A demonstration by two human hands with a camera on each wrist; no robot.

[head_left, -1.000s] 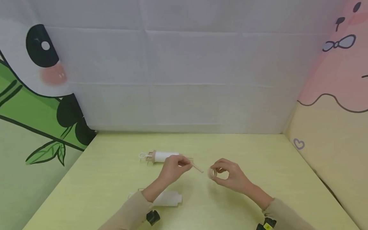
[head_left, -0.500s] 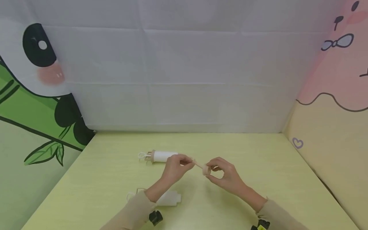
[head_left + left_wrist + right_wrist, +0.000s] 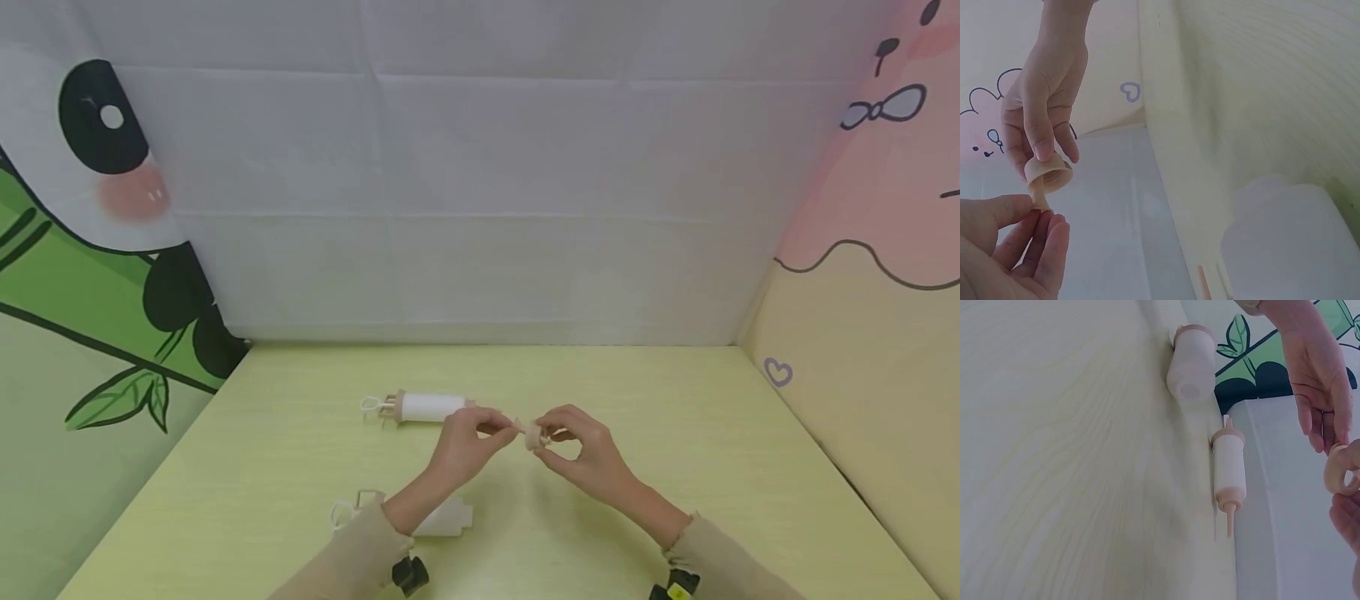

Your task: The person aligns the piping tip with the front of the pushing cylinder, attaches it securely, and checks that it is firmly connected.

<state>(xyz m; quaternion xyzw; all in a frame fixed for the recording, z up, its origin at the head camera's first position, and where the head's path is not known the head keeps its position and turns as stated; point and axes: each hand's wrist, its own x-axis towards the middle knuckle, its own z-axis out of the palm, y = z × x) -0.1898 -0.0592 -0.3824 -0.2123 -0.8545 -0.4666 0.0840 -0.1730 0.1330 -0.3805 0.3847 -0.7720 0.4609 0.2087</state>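
My left hand (image 3: 465, 446) pinches a thin beige nozzle (image 3: 1040, 199) by its flared end. Facing it, my right hand (image 3: 588, 454) holds a beige screw ring (image 3: 533, 437) between thumb and fingers. In the left wrist view the nozzle's narrow stem enters the ring's opening, and threads show inside the ring. Behind my left hand lies a white syringe-like dispenser (image 3: 431, 407) with beige ends, a loop handle and a nozzle. A second white dispenser (image 3: 450, 518) lies nearer, partly hidden by my left forearm; its front end bears no nozzle.
Both dispensers lie on a pale yellow tabletop (image 3: 675, 400). A white sheet (image 3: 480, 208) closes off the back. Printed cartoon panels stand at the left and right sides.
My hands have come together. The nozzle, formerly apart from the ring, now has its stem inside it. The right hand has shifted left with the ring.
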